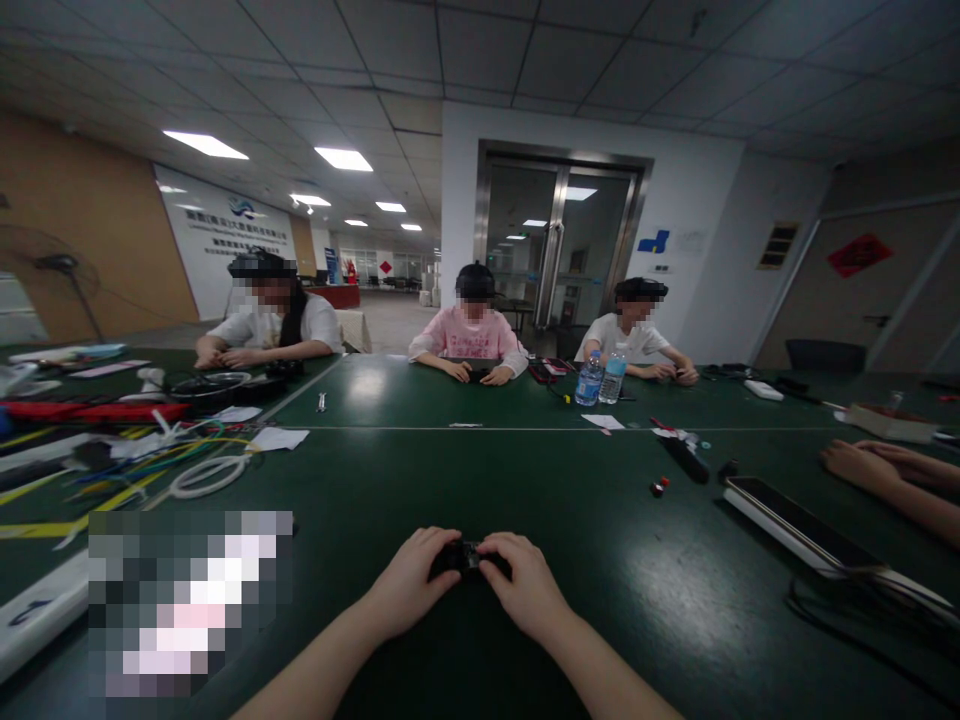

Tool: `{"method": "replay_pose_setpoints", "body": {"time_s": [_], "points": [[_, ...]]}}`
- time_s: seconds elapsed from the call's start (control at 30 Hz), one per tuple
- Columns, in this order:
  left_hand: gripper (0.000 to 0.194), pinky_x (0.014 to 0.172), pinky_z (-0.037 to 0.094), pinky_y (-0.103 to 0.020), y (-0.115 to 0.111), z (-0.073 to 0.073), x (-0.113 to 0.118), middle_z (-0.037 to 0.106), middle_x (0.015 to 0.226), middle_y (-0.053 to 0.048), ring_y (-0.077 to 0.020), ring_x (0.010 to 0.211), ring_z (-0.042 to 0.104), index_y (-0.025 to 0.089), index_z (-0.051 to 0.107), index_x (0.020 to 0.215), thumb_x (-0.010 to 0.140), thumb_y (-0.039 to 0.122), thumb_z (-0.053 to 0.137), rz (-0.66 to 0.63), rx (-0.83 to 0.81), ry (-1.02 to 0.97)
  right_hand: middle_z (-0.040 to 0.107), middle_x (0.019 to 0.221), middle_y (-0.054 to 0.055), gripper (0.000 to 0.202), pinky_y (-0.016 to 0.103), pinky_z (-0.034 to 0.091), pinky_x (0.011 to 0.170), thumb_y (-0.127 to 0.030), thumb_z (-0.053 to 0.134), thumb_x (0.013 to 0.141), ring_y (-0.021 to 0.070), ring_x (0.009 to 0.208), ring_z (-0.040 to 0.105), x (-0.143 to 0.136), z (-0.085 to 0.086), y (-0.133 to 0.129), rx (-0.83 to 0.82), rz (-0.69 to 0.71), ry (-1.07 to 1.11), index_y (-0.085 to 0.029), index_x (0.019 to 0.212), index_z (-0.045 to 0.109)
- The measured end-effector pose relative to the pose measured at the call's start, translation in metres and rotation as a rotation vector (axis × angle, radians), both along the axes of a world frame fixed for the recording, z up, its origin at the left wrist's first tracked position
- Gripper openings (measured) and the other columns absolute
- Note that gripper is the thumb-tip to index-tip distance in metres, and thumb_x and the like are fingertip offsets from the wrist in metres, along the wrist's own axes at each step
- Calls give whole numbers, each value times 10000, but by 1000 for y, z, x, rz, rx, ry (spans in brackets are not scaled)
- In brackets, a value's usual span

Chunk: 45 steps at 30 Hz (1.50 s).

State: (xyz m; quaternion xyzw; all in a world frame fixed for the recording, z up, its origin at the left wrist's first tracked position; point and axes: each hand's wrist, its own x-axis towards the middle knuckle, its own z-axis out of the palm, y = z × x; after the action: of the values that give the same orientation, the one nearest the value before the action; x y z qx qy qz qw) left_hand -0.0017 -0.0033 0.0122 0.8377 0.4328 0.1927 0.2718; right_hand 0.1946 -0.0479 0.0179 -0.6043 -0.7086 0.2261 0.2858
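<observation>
Between my two hands is a small black object with a metallic middle [470,556], held low over the dark green table [360,510]. Its kind is too small to make out. My left hand [417,572] is closed on its left end, thumb below and fingers curled over the top. On the other end, my right hand [521,578] has its thumb and fingers closed in the same way. The fingers hide both ends of the object.
Cables [214,475] and tools clutter the left side. Two water bottles [589,380] stand beyond the middle. At right lie a small red and black piece [659,488], a dark handle-like object [684,457] and a flat device [806,525]. Several people sit around the table.
</observation>
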Motion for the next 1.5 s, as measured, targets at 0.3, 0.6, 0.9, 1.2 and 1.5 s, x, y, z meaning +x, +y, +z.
{"method": "replay_pose_setpoints", "body": {"time_s": [0.3, 0.6, 0.9, 1.2, 1.5], "points": [[446, 967, 368, -346, -1, 3, 0, 535, 1191, -37, -202, 1110, 473, 239, 481, 1224, 791, 320, 546, 5, -27, 6, 602, 1102, -10, 198, 387, 358, 946, -264, 501, 815, 184, 1082, 511, 0, 3, -1, -26, 0, 5, -289, 966, 626], [420, 950, 373, -344, 3, -6, -1, 549, 1164, -44, -202, 1081, 483, 245, 498, 1197, 789, 318, 559, -22, 25, -19, 611, 1088, 0, 202, 357, 362, 929, -262, 501, 813, 179, 1062, 519, 1, 0, 0, 19, 19, 1, -277, 972, 624], [467, 963, 368, -358, 0, -1, 0, 546, 1179, -48, -211, 1097, 476, 237, 481, 1224, 773, 317, 570, -3, -2, -13, 603, 1100, -15, 201, 370, 358, 933, -274, 494, 818, 183, 1074, 513, 0, 0, -1, -5, 2, 0, -296, 975, 618], [410, 935, 379, -334, -1, 0, 1, 554, 1138, -48, -206, 1062, 491, 212, 500, 1187, 794, 321, 542, -9, 11, -11, 609, 1087, -9, 209, 369, 356, 930, -277, 484, 818, 185, 1062, 514, 0, 4, -2, -7, 4, -2, -284, 975, 622], [362, 900, 402, -342, -3, 3, 1, 564, 1097, -41, -211, 1022, 509, 222, 530, 1110, 769, 336, 574, 6, -14, -17, 603, 1074, 4, 221, 342, 364, 918, -263, 467, 817, 181, 1044, 522, -2, 6, -3, -16, -17, 19, -260, 995, 599]]}}
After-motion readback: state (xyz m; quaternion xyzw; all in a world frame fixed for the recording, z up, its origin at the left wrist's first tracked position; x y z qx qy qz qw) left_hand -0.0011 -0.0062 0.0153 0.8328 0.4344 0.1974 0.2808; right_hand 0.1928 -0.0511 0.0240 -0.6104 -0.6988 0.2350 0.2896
